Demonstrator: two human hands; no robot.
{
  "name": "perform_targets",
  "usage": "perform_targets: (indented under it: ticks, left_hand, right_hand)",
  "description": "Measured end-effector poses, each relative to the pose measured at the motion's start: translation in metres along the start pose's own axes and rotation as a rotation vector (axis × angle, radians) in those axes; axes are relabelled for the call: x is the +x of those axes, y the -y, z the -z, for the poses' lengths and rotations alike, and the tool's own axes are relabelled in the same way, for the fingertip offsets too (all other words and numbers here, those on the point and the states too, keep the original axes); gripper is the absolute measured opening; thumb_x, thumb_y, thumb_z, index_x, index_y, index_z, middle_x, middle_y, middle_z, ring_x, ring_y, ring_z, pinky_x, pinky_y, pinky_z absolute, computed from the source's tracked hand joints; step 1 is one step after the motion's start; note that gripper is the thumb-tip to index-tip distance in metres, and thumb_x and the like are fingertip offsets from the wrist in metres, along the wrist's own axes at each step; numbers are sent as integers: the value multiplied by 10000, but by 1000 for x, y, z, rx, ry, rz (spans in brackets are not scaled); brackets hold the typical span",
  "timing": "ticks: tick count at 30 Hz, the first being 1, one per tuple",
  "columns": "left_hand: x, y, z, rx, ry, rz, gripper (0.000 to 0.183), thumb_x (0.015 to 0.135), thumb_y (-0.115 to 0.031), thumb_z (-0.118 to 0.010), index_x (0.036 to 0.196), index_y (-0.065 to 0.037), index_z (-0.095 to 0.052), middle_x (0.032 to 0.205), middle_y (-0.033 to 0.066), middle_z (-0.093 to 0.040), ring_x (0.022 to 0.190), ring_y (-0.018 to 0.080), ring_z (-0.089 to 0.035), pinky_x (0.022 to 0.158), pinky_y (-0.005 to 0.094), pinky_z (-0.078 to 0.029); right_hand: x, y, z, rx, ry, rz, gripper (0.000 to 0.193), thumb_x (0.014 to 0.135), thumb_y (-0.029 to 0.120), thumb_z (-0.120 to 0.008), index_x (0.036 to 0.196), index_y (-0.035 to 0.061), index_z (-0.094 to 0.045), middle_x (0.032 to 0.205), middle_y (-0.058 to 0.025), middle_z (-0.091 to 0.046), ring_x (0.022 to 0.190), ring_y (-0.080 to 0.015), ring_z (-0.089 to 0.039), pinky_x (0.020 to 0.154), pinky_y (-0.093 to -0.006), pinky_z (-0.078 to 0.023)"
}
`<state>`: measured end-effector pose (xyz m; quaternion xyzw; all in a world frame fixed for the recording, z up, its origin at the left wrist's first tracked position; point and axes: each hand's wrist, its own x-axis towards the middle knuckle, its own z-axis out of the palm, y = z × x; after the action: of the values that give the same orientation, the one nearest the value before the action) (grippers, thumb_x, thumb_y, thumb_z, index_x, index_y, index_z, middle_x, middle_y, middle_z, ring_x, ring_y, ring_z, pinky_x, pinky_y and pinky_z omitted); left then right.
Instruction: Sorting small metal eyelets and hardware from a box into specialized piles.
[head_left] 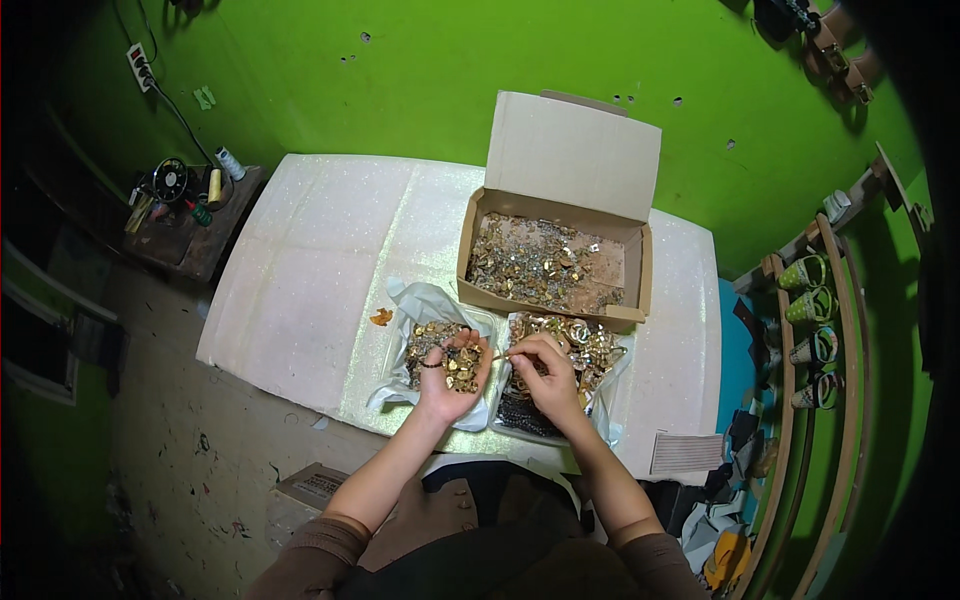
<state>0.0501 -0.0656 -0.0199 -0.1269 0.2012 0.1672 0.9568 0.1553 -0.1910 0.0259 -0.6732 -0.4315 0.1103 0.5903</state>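
My left hand [447, 402] is turned palm up and cupped, holding a heap of small gold-coloured metal pieces [462, 368] that look like shoe ornaments or buckles. A string of dark beads [432, 364] hangs at its thumb. It is over a lined clear tray [484, 322] filled with similar shiny pieces. Thumb and fingers of my right hand [552, 388] pinch a small, thin gold-coloured piece [501, 356] beside the left fingertips. Beneath the right hand, a second tray holds mixed gold ornaments [590, 345] and dark beads [522, 415].
Behind the trays stands an open cardboard box [637, 270] with many loose metal bits. An orange-brown leaf-shaped piece [381, 317] lies on the glittery white table cover [290, 270]. At left is a small sewing table [185, 240]; at right, a wooden rack [785, 400] holds sandals.
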Motion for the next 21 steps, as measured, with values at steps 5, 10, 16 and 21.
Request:
perform_targets:
  ticks: [5, 10, 16, 21]
  left_hand:
    - [3, 6, 4, 64, 41, 27, 199, 841, -176, -449, 900, -40, -582, 974, 85, -593, 959, 228, -545, 906, 371, -414]
    - [2, 6, 3, 65, 62, 52, 203, 842, -182, -445, 905, -51, -586, 986, 80, -593, 981, 225, -537, 893, 368, -413]
    - [-3, 9, -2, 75, 76, 50, 209, 839, -180, -441, 910, -49, -587, 993, 82, -593, 981, 222, -536, 886, 357, -415]
    - [2, 9, 6, 13, 81, 40, 209, 838, -174, -439, 916, -61, -596, 991, 82, -596, 977, 213, -538, 863, 356, -426]
  right_hand:
    - [-4, -4, 3, -71, 74, 75, 110, 759, 24, -586, 867, 13, -603, 838, -110, -594, 756, -217, -580, 661, -286, -445]
    - [-11, -7, -4, -66, 98, 75, 108, 753, 36, -598, 858, 10, -603, 822, -98, -599, 755, -197, -585, 692, -267, -454]
    - [-26, -28, -11, 253, 151, -447, 135, 790, 45, -608, 899, 3, -541, 816, -33, -566, 744, -51, -522, 651, -194, -432]
    - [-24, -28, -22, 674, 120, -474, 243, 808, 40, -600, 1015, 11, -476, 866, -24, -549, 760, -60, -527, 669, -179, -428]
